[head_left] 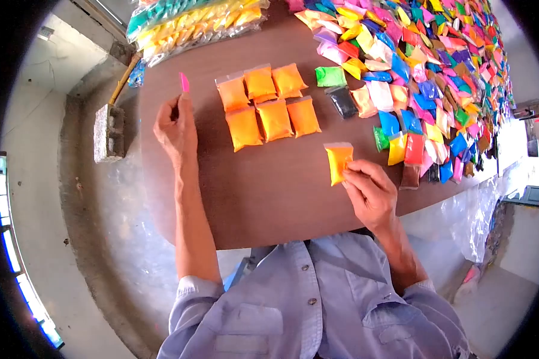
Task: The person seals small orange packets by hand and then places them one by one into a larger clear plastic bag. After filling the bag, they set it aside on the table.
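My left hand (177, 128) is raised over the left side of the brown table, pinching a small bright pink pointed piece (184, 82) upright; its kind is not clear. Between thumb and fingers, my right hand (370, 190) grips a yellow-orange packet (339, 163) by its lower right side, near the table's front. Several orange packets (274, 119) in clear plastic lie in two rows between my hands. Just right of them are a green packet (330, 76) and a black packet (341, 102).
A large heap of small multicoloured packets (425, 78) covers the right side of the table (269, 203). Large clear bags of yellow, orange and teal packets (197, 27) are stacked at the back left. A concrete block (109, 133) stands beyond the left edge.
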`<state>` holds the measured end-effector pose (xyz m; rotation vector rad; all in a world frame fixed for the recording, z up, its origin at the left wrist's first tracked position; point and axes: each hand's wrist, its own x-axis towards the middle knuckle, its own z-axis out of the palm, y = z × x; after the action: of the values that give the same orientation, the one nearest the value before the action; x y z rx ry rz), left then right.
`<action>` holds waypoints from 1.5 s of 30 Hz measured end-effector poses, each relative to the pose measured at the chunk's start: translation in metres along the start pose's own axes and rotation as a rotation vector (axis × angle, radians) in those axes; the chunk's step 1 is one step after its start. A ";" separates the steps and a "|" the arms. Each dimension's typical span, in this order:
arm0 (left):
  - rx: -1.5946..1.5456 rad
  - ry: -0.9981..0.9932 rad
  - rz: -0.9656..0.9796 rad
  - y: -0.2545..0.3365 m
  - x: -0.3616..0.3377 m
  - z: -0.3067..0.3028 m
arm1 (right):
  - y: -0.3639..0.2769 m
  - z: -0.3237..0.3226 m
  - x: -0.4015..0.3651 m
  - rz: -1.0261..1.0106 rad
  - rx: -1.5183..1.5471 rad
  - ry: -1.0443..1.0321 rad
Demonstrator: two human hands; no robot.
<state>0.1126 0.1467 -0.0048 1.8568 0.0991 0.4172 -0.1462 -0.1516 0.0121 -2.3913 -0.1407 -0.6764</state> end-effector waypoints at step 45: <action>0.452 -0.066 0.364 -0.117 0.064 -0.029 | 0.091 -0.150 -0.079 0.509 -0.335 0.729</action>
<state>0.1791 0.2284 -0.0914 2.3419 -0.2104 0.6211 -0.2552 -0.3099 0.0211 -2.1671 0.9108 -1.3231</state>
